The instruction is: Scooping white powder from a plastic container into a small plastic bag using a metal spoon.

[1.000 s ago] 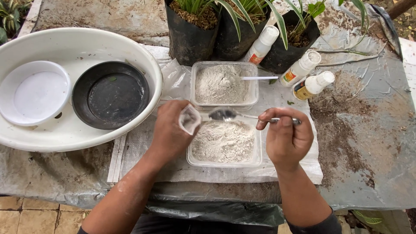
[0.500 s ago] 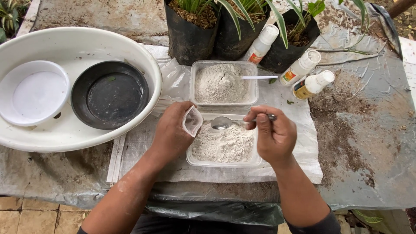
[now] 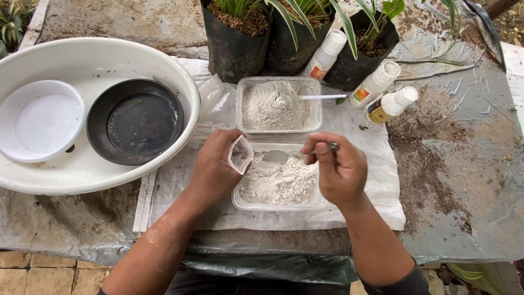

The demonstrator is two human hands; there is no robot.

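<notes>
I worked at a dusty grey sheet (image 3: 464,180) over a table outdoors. Since the moment before, my right hand (image 3: 338,169) had brought the spoon (image 3: 284,157) closer to the small bag (image 3: 240,154), which my left hand (image 3: 215,166) pinched open. The spoon, gripped tightly, was over the near tub (image 3: 278,183) of white powder; the far tub (image 3: 275,105) held powder too.

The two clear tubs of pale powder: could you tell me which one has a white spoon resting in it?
The far tub, next to the black plant bags; a white spoon rests in it. The near tub lies under both hands.
</notes>
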